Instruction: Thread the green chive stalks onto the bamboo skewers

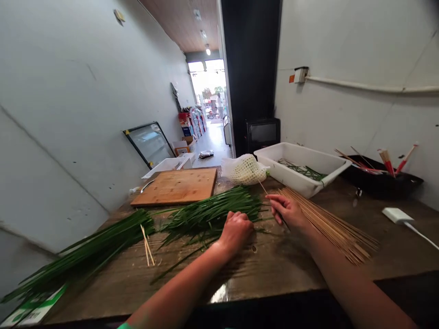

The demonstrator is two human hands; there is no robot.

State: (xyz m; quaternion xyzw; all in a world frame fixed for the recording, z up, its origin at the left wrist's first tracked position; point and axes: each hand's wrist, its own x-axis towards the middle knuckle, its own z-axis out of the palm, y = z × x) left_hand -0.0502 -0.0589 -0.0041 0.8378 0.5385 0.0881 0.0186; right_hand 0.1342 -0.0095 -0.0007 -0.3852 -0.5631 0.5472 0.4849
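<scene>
My right hand (286, 211) pinches a thin wooden skewer (263, 188), which points up and to the left. My left hand (237, 230) is closed with its knuckles up, at the near right edge of a pile of garlic chives (212, 208). Whatever its fingers hold is hidden beneath them. Under and beside my right forearm lies a bundle of bare skewers (329, 226), fanned out on the brown table (270, 269). Another long bunch of chives (99, 246) stretches toward the left edge, with several short loose sticks (147, 246) beside it.
Behind the chives are a wooden cutting board (176, 186) and a white foam net (245, 170). A white tub (298, 160) holds some chives. At the right stand a black tray (380, 178) with red-handled sticks and a white adapter (398, 215) with a cord.
</scene>
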